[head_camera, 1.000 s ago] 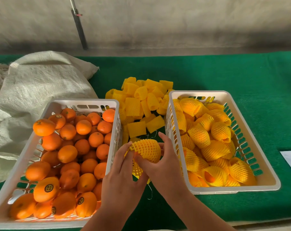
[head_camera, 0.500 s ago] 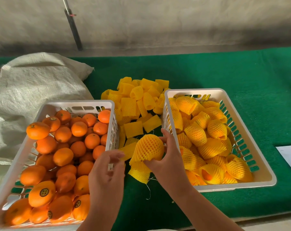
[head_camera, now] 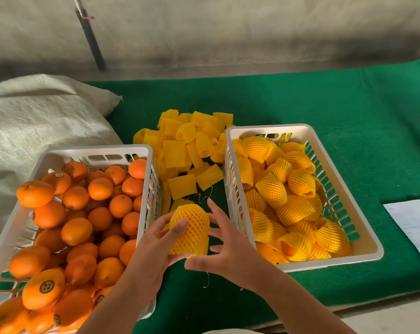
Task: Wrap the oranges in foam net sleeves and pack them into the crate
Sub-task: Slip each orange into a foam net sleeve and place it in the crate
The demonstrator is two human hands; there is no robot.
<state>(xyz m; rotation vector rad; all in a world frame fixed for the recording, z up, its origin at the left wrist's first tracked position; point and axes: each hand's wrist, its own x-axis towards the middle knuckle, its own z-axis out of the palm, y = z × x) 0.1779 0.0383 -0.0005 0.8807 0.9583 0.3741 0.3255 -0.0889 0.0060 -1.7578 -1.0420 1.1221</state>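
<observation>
Sleeving step: left hand (head_camera: 153, 247) grips netted orange (head_camera: 189, 231); right hand (head_camera: 228, 251) open, fingers spread beside it; next: drop into crate (head_camera: 329, 261) at 3 o'clock.

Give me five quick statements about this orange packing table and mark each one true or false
1. The sleeved orange sits between the two hands. True.
2. The crate on the right holds bare oranges. False: its fruit is wrapped in yellow foam net; the bare oranges fill the left crate.
3. Loose foam sleeves lie piled on the green mat between and behind the crates. True.
4. The right hand is clenched in a fist. False: its fingers are spread open beside the sleeved orange.
5. The left hand is reaching into the left crate. False: it holds the sleeved orange over the mat.
</observation>
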